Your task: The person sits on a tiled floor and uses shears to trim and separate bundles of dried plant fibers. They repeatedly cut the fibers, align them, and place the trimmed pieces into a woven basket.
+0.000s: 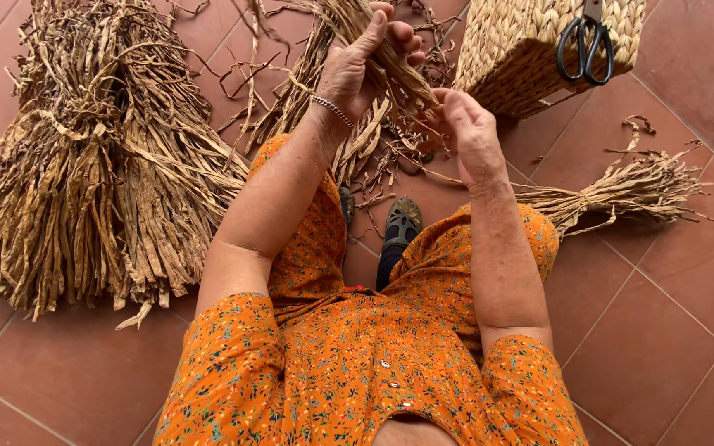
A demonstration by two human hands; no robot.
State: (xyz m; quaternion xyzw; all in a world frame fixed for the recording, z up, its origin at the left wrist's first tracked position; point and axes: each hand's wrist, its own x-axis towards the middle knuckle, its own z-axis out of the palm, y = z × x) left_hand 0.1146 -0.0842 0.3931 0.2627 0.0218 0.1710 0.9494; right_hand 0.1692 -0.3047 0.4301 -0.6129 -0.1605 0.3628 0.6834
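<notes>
Both hands, left hand and right hand, grip dried leaf strands over terracotta floor tiles; black scissors rest on a woven basket.

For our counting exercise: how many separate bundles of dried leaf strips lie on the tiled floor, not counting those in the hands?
2: a large bundle at the left, and a small tied bundle at the right beside the woven basket. More may lie hidden behind the hands.

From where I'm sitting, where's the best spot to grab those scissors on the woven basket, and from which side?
Take the scissors by the two black finger loops, coming from your side. They lie on the woven basket loops toward you, blades pointing away past the picture's top edge, so the loops are probably the safest hold.
</notes>
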